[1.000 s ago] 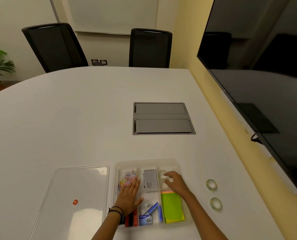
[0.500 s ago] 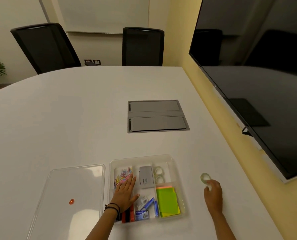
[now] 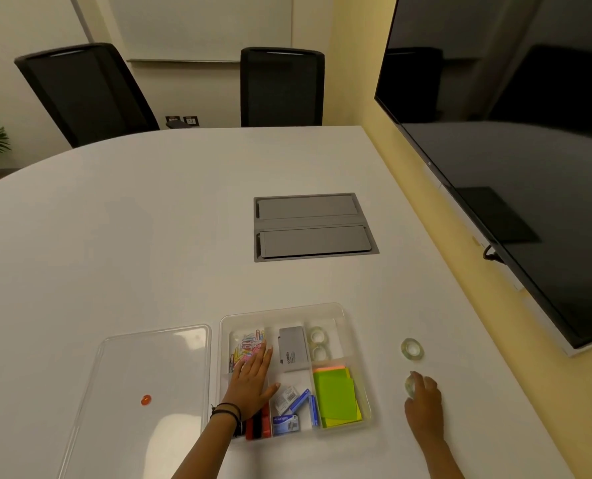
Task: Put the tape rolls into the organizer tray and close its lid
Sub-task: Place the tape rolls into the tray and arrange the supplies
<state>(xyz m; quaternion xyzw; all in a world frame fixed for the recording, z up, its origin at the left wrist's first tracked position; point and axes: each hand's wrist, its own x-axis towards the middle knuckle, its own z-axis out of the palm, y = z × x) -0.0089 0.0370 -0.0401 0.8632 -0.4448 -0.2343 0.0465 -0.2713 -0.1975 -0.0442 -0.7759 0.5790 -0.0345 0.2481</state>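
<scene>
We work at a broad white table, with a big dark screen on the wall to our right and two black chairs at the far edge. A grey hatch is set flush into the tabletop, far beyond our things.

Near us lies the clear lid, flat on the table and just left of the organizer tray, its long edge almost touching the tray's left wall. An orange dot shows on the lid.

The tray is open. In its far right compartment two tape rolls lie flat, one nearer than the other. A grey box fills the far middle compartment, coloured paper clips the far left one. Green sticky notes take up the near right compartment, and small blue packets lie in the near middle.

Our left hand rests flat and spread over the left side of the tray, fingers straight, gripping nothing, with dark bands at the wrist.

Right of the tray, two more rolls are out on the bare table. The far roll lies flat by itself. Our right hand is curled around the near roll, which stands on edge between our fingertips, pinched at its rim. Both are well apart from the tray's right wall.
</scene>
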